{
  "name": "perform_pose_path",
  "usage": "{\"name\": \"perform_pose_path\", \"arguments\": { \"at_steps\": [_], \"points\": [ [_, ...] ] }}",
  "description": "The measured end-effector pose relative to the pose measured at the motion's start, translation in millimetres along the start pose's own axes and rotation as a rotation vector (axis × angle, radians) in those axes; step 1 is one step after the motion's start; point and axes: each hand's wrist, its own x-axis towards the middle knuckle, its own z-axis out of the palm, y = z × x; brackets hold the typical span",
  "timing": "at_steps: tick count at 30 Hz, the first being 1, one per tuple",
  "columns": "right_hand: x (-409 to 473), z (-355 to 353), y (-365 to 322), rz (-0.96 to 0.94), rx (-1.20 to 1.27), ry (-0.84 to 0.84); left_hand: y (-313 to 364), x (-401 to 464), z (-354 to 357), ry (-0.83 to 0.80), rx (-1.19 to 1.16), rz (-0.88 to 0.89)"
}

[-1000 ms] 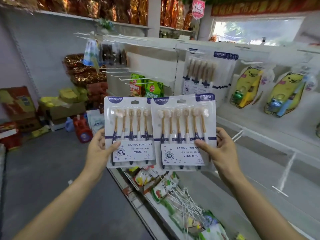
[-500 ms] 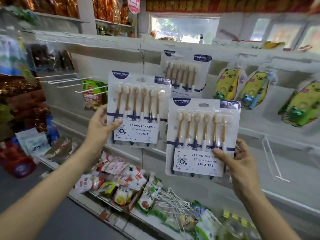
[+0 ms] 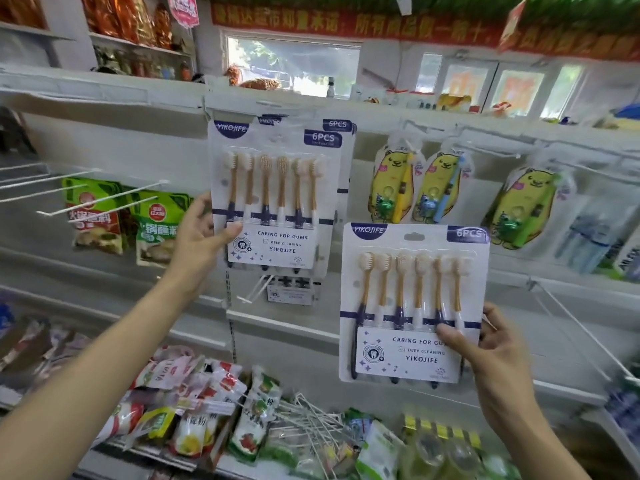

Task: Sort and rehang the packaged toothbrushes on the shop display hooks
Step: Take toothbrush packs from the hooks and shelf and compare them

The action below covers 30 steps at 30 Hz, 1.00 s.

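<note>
My left hand pinches the lower left edge of a white six-brush toothbrush pack and holds it high against the display, over matching packs hanging behind it. My right hand grips the lower right corner of a second identical pack, held lower and to the right, away from the shelf wall. Yellow bear-shaped children's toothbrush packs hang on hooks to the right.
Bare white hooks stick out at the left in front of green snack bags. Another hook pokes out below the upper pack. A long hook slants at the right. Snack packets and loose hooks fill the bottom shelf.
My view swung right toward the display. My left hand lifted its pack up over the hanging packs, while my right hand's pack dropped lower and to the right.
</note>
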Motion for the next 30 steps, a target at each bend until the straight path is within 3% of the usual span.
{"name": "perform_pose_path", "arguments": {
  "at_steps": [20, 30],
  "points": [
    [1.5, 37.1, 15.7, 0.053, -0.062, -0.025, 1.3, 27.7, -7.4, -0.058, -0.033, -0.006],
    [-3.6, 44.4, 16.1, 0.057, -0.051, -0.047, -19.8, 69.5, 5.6, -0.063, 0.100, -0.030]
  ]
}}
